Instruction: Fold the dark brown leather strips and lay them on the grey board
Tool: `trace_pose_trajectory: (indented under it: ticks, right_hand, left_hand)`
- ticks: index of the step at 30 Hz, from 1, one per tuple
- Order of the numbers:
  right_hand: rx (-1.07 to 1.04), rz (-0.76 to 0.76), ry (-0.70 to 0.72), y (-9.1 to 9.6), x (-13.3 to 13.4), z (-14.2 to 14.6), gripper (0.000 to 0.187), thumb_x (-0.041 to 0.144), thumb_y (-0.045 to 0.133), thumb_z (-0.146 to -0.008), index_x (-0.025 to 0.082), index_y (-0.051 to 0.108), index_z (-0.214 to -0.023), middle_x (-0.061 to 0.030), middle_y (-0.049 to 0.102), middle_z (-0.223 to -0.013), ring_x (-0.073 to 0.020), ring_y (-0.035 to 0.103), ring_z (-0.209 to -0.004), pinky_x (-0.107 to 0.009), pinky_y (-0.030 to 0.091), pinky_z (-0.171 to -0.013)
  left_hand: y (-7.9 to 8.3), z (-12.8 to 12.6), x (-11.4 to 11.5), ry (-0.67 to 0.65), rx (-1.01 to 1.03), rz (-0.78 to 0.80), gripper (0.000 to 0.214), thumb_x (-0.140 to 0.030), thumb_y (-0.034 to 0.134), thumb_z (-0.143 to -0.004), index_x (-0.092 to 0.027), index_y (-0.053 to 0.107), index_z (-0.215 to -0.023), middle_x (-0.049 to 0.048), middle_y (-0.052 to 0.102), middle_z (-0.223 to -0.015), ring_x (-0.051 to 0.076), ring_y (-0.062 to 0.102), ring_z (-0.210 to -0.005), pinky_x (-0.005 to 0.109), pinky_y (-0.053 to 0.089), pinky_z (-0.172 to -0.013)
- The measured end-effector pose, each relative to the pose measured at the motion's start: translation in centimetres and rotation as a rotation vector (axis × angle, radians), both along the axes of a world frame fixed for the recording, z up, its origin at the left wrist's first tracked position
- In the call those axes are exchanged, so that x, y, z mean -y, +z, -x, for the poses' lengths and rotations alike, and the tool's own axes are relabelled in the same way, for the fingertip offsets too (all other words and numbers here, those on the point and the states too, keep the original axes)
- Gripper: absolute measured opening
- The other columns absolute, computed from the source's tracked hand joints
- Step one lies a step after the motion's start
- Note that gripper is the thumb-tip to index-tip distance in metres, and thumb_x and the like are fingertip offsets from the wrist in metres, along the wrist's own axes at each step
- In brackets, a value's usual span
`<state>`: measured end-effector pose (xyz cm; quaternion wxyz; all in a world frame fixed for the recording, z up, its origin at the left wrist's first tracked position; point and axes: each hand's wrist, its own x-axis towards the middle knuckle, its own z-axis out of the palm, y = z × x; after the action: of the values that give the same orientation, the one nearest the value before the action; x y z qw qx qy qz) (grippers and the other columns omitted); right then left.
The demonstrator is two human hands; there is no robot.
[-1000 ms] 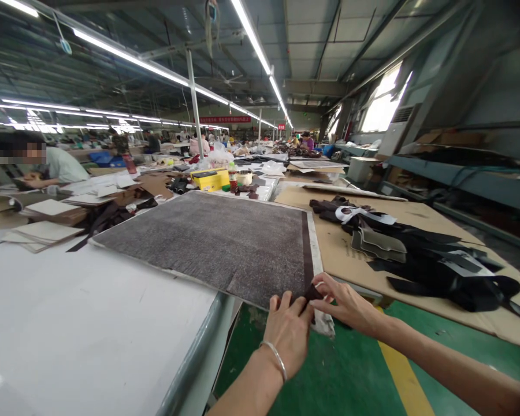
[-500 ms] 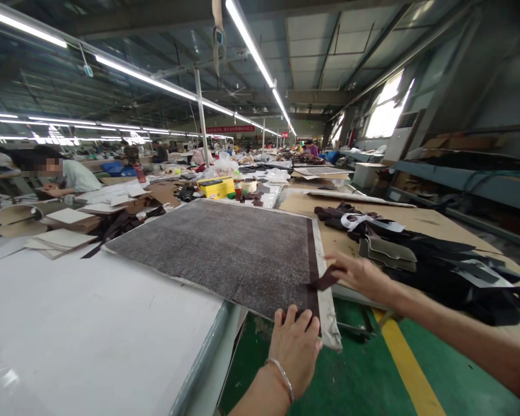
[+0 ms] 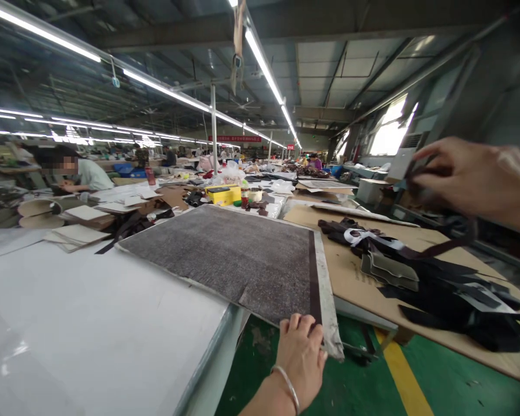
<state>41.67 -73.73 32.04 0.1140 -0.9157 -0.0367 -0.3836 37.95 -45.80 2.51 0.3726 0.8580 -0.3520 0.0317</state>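
Observation:
A mottled grey-brown board (image 3: 225, 254) with a pale right margin lies across the worktables, its near edge over the gap between them. Along its right side runs a dark strip (image 3: 314, 271). My left hand (image 3: 301, 352), with a silver bangle on the wrist, has its fingers bent over the near right corner of the board. Raised at the right, my right hand (image 3: 463, 176) is blurred; its fingers are pinched on a dark brown strip (image 3: 453, 242) that dangles over the right-hand table.
Brown cardboard (image 3: 346, 277) covers the right table, with dark material pieces (image 3: 450, 289) heaped on it. A white tabletop (image 3: 104, 329) spreads at left. Beyond the board sits a yellow box (image 3: 223, 195). Further left, a person (image 3: 91, 173) leans over a table. Green floor (image 3: 255, 370) shows below.
My right hand has lifted from the board's right margin, up and to the right, carrying the dark strip. My left hand remains on the near corner. The view has shifted slightly.

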Motion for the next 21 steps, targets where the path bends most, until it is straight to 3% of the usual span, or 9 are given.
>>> trace_pose_trajectory:
  ticks: [2,4,5,6,9,11,15,21]
  right_hand:
    - [-0.283,-0.155,0.027,-3.0,-5.0,-0.8,0.032,0.016,0.069,-0.073,0.028,0.059,-0.1,-0.0007,0.063,-0.067,-0.0141,0.059,-0.056,-0.027,0.04,-0.052]
    - [-0.65,-0.408,0.24,-6.5,-10.7,-1.3,0.034,0.016,0.065,-0.071,0.027,0.056,-0.102,0.0005,0.062,-0.062,-0.0169,0.059,-0.048,-0.028,0.045,-0.045]
    - [-0.737,-0.509,0.329,-8.1,-13.6,-1.2,0.034,0.018,0.064,-0.069,0.027,0.055,-0.101,0.002,0.06,-0.058,-0.0181,0.059,-0.045,-0.028,0.047,-0.042]
    - [-0.781,-0.57,0.395,-9.6,-16.6,-1.1,0.035,0.019,0.062,-0.068,0.027,0.054,-0.101,0.0038,0.057,-0.055,-0.0189,0.059,-0.043,-0.029,0.048,-0.04]
    - [-0.855,-0.608,0.602,-13.0,-25.2,0.2,0.04,0.019,0.057,-0.067,0.024,0.051,-0.106,0.0055,0.058,-0.056,-0.0196,0.062,-0.046,-0.029,0.052,-0.041]
    - [-0.855,-0.589,0.715,-14.4,-30.3,1.2,0.037,0.019,0.053,-0.068,0.023,0.05,-0.105,0.005,0.06,-0.057,-0.0186,0.062,-0.046,-0.028,0.052,-0.043]
    - [-0.778,-0.518,0.949,-16.3,-39.3,3.2,0.033,0.021,0.051,-0.071,0.024,0.05,-0.103,0.0037,0.062,-0.062,-0.0171,0.062,-0.049,-0.026,0.05,-0.045]
    - [-0.799,-0.439,1.252,-19.8,-50.9,7.6,0.035,0.029,0.047,-0.077,0.024,0.049,-0.111,0.0022,0.062,-0.067,-0.0184,0.062,-0.059,-0.028,0.048,-0.053]
  left_hand:
    - [1.6,0.7,-1.1,0.065,-0.093,0.095,0.026,-0.018,0.055,-0.084,-0.023,0.059,-0.109,0.0042,0.059,-0.118,0.022,0.05,-0.11,0.039,0.041,-0.097]
    - [3.5,1.2,-2.9,0.12,-0.226,0.214,0.024,-0.018,0.048,-0.087,-0.021,0.06,-0.108,0.0036,0.064,-0.106,0.016,0.058,-0.096,0.028,0.048,-0.084]
    - [4.4,1.5,-4.2,0.138,-0.296,0.286,0.024,-0.018,0.044,-0.089,-0.019,0.06,-0.106,0.0037,0.066,-0.098,0.014,0.061,-0.086,0.024,0.05,-0.075]
    - [5.4,1.8,-5.8,0.158,-0.365,0.375,0.023,-0.02,0.042,-0.09,-0.017,0.06,-0.104,0.0041,0.067,-0.091,0.014,0.062,-0.08,0.023,0.05,-0.069]
    - [7.7,3.3,-11.9,0.219,-0.57,0.855,0.021,-0.032,0.05,-0.088,-0.014,0.06,-0.092,0.006,0.066,-0.084,0.016,0.061,-0.08,0.026,0.049,-0.071]
    - [8.5,4.8,-16.5,0.279,-0.578,0.994,0.029,-0.043,0.055,-0.086,-0.014,0.06,-0.089,0.0074,0.066,-0.087,0.018,0.061,-0.085,0.029,0.048,-0.075]
    - [8.5,8.4,-24.2,0.504,-0.477,0.991,0.034,-0.049,0.059,-0.085,-0.015,0.06,-0.089,0.0093,0.067,-0.092,0.02,0.06,-0.088,0.032,0.047,-0.077]
    - [7.7,14.9,-32.1,0.811,-0.209,0.951,0.022,-0.032,0.065,-0.081,-0.016,0.058,-0.095,0.0073,0.065,-0.099,0.02,0.059,-0.094,0.031,0.047,-0.079]
